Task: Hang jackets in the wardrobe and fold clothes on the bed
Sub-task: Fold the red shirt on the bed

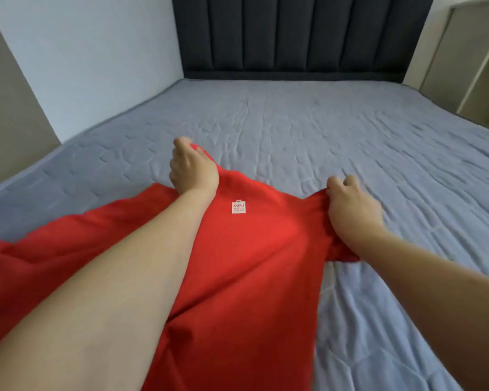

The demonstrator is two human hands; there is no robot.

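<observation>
a red garment (246, 272) is gripped at its far edge by curled fingers of the left hand (191, 167) and right hand (350, 210) on a blue-sheeted bed (350, 131), a dark headboard (294, 35) beyond.

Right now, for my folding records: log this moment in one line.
left hand grips red garment | right hand grips it | bed

Garment (237, 263): on the bed (350, 131), near end.
Headboard (294, 32): behind the bed.
Hands: left hand (192, 167) and right hand (350, 210) at the garment's far edge.
</observation>
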